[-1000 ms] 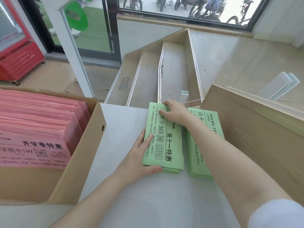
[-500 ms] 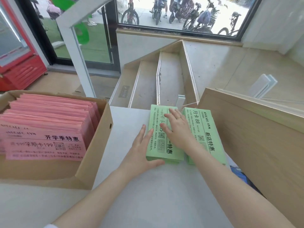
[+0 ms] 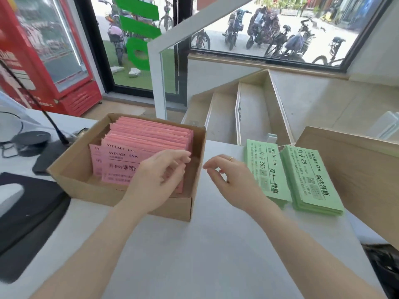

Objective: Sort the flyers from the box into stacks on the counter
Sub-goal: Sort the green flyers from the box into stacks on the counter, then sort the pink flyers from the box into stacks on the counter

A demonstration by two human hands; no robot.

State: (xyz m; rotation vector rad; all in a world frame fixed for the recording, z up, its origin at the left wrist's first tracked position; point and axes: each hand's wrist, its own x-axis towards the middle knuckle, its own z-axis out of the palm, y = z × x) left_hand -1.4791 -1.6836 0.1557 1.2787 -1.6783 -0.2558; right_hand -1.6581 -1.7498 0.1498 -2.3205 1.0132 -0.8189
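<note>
A brown cardboard box [image 3: 71, 182] sits on the white counter [image 3: 205, 255], packed with upright pink flyers [image 3: 149, 134]. My left hand [image 3: 157, 180] reaches into the box over the front pink flyers, fingers loosely curled, holding nothing that I can see. My right hand [image 3: 233, 180], wearing a ring, hovers above the counter between the box and the green stacks, fingers apart and empty. Two stacks of green flyers lie flat side by side at the right: the left stack [image 3: 269, 175] and the right stack [image 3: 311, 180].
A wooden panel [image 3: 356, 169] rises right of the green stacks. A black mouse pad [image 3: 26, 216], a white mouse [image 3: 8, 195] and a black stand with cables [image 3: 32, 139] lie at the left. Beyond the counter's far edge, stairs [image 3: 248, 111] drop away.
Both hands have left the left green stack and moved left. My left hand now reaches into the box; my right hand has lifted off the flyers. The view has swung left.
</note>
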